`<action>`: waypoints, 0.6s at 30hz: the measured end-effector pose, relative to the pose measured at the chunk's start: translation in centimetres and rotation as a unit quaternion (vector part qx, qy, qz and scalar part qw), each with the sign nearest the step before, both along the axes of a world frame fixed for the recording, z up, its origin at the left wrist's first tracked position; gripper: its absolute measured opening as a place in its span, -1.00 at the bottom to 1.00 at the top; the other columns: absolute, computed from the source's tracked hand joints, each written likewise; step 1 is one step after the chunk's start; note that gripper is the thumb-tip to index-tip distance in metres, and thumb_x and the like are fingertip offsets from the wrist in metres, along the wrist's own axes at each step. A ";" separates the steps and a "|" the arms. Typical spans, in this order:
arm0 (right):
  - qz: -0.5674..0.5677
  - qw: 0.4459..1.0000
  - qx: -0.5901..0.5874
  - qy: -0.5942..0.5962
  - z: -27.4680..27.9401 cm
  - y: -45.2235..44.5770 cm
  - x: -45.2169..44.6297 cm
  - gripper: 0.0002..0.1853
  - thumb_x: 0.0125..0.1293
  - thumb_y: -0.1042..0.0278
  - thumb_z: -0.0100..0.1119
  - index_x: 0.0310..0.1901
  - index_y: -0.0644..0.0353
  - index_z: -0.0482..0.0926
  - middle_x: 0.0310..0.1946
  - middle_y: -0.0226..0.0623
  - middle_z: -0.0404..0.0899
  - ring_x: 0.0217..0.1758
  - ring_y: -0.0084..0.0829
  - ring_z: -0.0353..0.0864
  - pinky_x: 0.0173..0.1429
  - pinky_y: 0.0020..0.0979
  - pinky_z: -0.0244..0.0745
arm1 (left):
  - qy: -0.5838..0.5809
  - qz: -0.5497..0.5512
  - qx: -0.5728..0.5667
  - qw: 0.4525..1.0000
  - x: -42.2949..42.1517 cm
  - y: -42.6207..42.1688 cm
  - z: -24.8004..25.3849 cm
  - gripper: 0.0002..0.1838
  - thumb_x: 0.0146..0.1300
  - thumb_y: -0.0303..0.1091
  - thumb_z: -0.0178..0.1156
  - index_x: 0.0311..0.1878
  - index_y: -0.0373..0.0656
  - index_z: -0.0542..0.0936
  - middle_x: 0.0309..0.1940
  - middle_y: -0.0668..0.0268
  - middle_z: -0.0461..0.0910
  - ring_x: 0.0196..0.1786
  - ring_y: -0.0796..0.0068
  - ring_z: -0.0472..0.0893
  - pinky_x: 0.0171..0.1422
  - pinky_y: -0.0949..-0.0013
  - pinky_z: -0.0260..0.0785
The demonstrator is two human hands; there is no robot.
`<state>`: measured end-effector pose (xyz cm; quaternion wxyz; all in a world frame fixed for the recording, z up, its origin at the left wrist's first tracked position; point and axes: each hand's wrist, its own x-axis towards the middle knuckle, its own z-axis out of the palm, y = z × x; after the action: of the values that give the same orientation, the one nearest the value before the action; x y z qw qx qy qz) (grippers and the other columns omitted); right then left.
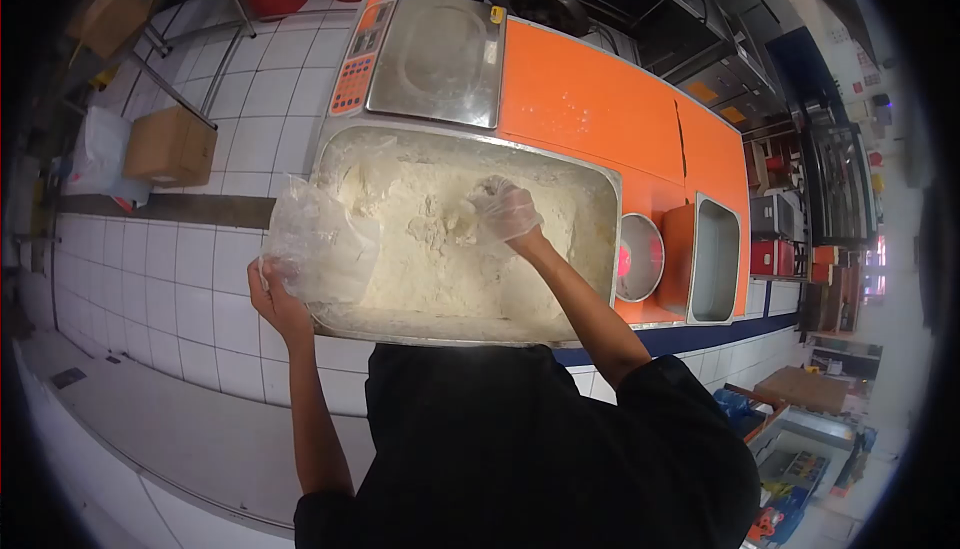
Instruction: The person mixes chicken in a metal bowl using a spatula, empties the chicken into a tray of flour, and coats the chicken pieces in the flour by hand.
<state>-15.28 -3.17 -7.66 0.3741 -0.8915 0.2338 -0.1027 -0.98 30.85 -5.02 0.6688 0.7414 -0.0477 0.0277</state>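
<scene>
A deep metal tub (470, 139) holds pale, floury powder (420, 259) with small clumps in its middle. Over the tub's left end hangs a clear plastic bag (325, 244), its edge gripped by my left hand (280, 299). My right hand (507, 214), in a thin clear plastic glove, is inside the tub at the powder's surface. Its fingers are curled inward, and what is between them is hidden by the glove and the powder.
A digital scale (435, 54) with a metal plate stands behind the tub on an orange counter (590, 94). To the right are a round metal bowl (640, 257) and a rectangular metal pan (716, 261). A cardboard box (170, 147) sits on the left.
</scene>
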 end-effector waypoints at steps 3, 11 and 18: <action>-0.051 0.988 0.112 0.094 -1.1 -1.4 0.4 -0.71 0.36 0.23 0.30 -0.05 0.27 0.66 -0.28 -0.16 0.73 -0.31 -0.51 0.64 -0.18 -0.39 0.54 | -0.009 0.007 0.020 1.000 -0.2 -0.2 0.5 -0.70 0.61 -0.24 -0.06 -0.01 -0.32 0.52 -0.22 0.31 0.57 -0.16 0.55 0.49 -0.02 0.44 0.39; -0.070 0.995 0.063 -0.021 -3.4 -3.5 -1.9 -0.68 0.41 0.26 0.21 0.08 0.26 0.66 -0.13 -0.21 0.75 -0.11 -0.34 0.72 -0.01 -0.41 0.59 | 0.023 0.010 0.000 1.000 -0.1 0.1 -0.1 -0.69 0.60 -0.21 -0.03 0.00 -0.31 0.53 -0.22 0.31 0.58 -0.16 0.55 0.50 -0.01 0.45 0.40; 0.182 0.896 -0.365 0.174 -8.2 3.3 -2.2 -0.59 0.41 0.23 0.13 0.22 0.20 0.52 -0.07 -0.15 0.70 -0.06 -0.24 0.71 0.23 -0.20 0.48 | 0.030 0.011 0.012 0.999 0.2 0.4 -0.7 -0.68 0.61 -0.21 -0.04 -0.01 -0.30 0.53 -0.22 0.31 0.58 -0.17 0.54 0.50 -0.02 0.44 0.40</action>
<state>-17.47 0.15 -15.84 -0.0119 -0.9960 0.0753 0.0459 -0.80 31.29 -5.70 0.6605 0.7505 -0.0193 0.0122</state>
